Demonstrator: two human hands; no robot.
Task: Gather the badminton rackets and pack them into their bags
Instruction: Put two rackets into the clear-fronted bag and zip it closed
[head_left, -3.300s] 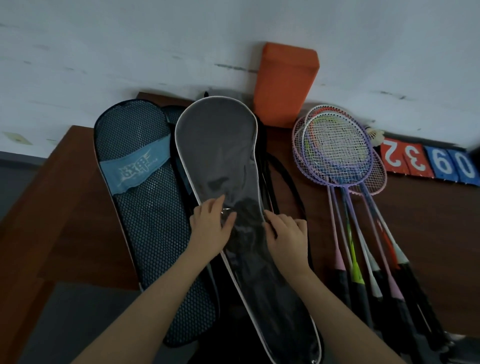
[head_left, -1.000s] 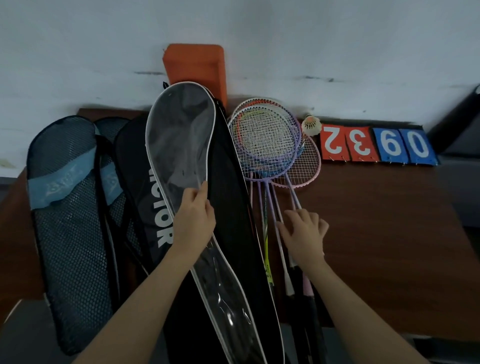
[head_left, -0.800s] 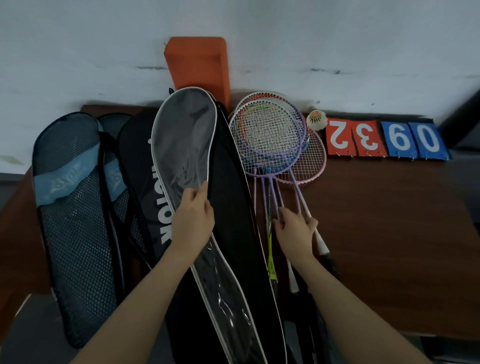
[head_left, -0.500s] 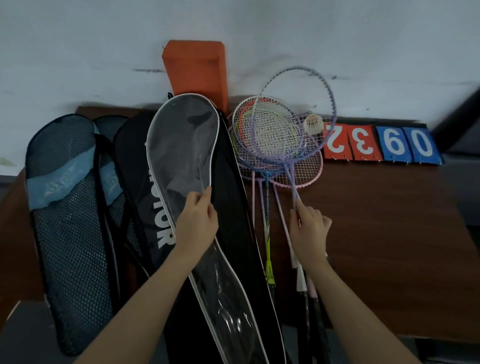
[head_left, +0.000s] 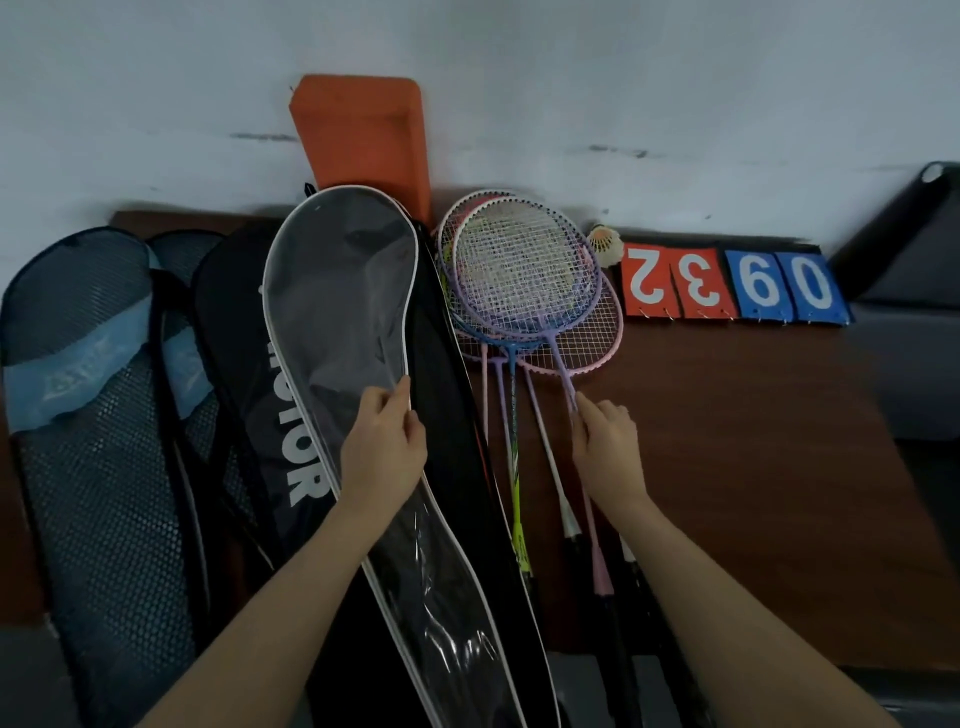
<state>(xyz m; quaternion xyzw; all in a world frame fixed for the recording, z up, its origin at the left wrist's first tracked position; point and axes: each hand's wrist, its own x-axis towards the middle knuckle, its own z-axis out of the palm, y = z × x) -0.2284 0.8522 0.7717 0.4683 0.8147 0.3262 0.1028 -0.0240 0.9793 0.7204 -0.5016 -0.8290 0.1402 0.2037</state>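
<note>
A brown table (head_left: 753, 467) fills the view. Four racket bags lie across its left half: two blue mesh bags (head_left: 93, 441) at 9 o'clock, a black bag (head_left: 244, 332), and a clear bag (head_left: 337, 291) with white trim at centre. A pile of rackets (head_left: 524, 280), heads overlapping, count unclear, lies at 1 o'clock. The left hand (head_left: 384, 457) pinches the clear bag's edge. The right hand (head_left: 608, 452) pinches a purple racket's shaft (head_left: 563, 374).

Left hand (head_left: 384, 457) grips grey bag (head_left: 337, 291) edge; right hand (head_left: 608, 457) pinches purple racket (head_left: 519, 265) shaft.
</note>
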